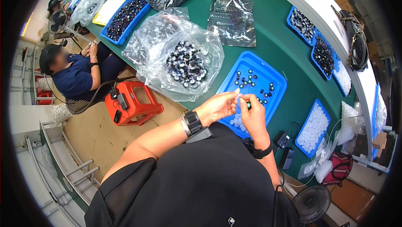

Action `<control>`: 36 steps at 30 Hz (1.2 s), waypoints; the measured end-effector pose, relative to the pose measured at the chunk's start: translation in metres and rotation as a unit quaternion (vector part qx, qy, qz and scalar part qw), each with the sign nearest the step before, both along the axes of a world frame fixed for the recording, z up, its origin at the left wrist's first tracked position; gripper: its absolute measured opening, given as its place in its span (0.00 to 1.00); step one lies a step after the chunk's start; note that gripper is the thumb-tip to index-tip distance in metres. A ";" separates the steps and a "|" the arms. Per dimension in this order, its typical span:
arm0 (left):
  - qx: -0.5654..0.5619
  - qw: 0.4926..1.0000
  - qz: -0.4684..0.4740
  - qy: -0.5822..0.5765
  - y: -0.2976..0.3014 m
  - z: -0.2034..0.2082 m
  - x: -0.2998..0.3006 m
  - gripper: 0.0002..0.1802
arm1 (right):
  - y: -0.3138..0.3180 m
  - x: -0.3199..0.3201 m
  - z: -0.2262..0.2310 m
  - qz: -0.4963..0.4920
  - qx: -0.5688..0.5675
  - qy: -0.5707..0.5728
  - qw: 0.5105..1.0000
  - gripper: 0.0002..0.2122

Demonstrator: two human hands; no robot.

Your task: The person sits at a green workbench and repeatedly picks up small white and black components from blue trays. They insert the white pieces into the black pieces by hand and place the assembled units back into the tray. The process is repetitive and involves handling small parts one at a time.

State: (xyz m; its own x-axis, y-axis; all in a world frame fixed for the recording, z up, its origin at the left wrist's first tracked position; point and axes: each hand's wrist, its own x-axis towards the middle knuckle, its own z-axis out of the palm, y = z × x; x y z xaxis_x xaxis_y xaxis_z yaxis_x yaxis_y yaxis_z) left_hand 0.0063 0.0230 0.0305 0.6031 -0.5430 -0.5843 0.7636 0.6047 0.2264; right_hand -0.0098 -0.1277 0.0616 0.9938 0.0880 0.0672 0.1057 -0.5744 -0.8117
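Note:
Both my hands meet over the near part of a blue tray (274,76). My left hand (215,107) pinches a small whitish piece (239,96) between thumb and forefinger, its other fingers loosely curled. Against it, the fingertips of my right hand (254,116) are closed, and a small dark round part with a green top (249,105) shows in that hand. Several like dark parts with green tops (250,77) lie scattered in the tray. Small white translucent pieces (238,122) are heaped at its near end, partly hidden by my hands.
An open clear bag of dark and silvery parts (186,64) lies left of the tray, a flat black bag (231,20) beyond it. Right stands a blue tray of white pieces (313,128); more filled trays (322,55) line the shelf. A co-worker (79,74) sits left, near a red stool (132,101).

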 end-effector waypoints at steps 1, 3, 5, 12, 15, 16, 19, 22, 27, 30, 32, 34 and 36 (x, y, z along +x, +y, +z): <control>-0.005 1.000 -0.001 0.008 0.001 0.000 0.000 0.11 | 0.000 0.000 0.001 -0.001 0.005 0.011 1.000 0.03; -0.016 1.000 -0.003 0.023 0.001 -0.002 0.000 0.11 | -0.003 0.000 0.002 0.006 -0.011 0.027 1.000 0.03; -0.015 1.000 -0.002 0.026 0.001 -0.001 0.000 0.11 | -0.003 0.000 0.002 0.005 -0.016 0.029 0.999 0.04; -0.019 0.999 -0.006 0.030 0.000 0.000 0.001 0.12 | -0.001 0.000 0.002 -0.016 -0.003 0.026 1.000 0.03; -0.021 0.999 -0.005 0.039 -0.001 -0.003 0.001 0.12 | 0.000 0.000 0.001 -0.014 -0.014 0.005 1.000 0.03; -0.021 0.999 -0.007 0.038 -0.001 -0.003 0.001 0.12 | 0.000 0.000 0.000 -0.013 -0.018 -0.004 1.000 0.03; -0.022 0.999 -0.010 0.034 -0.001 -0.003 0.001 0.12 | 0.000 0.001 -0.001 -0.015 -0.022 -0.017 1.000 0.03; -0.028 0.999 -0.008 0.033 -0.001 -0.003 0.001 0.12 | 0.001 0.001 -0.001 -0.015 -0.019 -0.028 0.999 0.03; -0.026 0.999 -0.007 0.037 -0.001 -0.005 0.001 0.12 | 0.002 0.000 0.002 -0.022 0.003 -0.003 1.000 0.03; -0.025 0.999 -0.006 0.039 -0.002 -0.004 0.001 0.12 | 0.003 0.000 0.003 -0.024 -0.001 0.001 1.000 0.03; -0.030 0.999 -0.010 0.034 -0.001 -0.007 0.001 0.12 | 0.003 0.000 0.003 -0.023 -0.003 -0.005 1.000 0.03; -0.033 0.999 -0.010 0.031 -0.001 -0.008 0.000 0.12 | 0.003 0.000 0.000 -0.021 -0.002 -0.018 1.000 0.03; -0.033 0.999 -0.008 0.030 -0.002 -0.006 0.000 0.12 | 0.003 0.000 -0.003 -0.021 -0.013 -0.030 0.999 0.03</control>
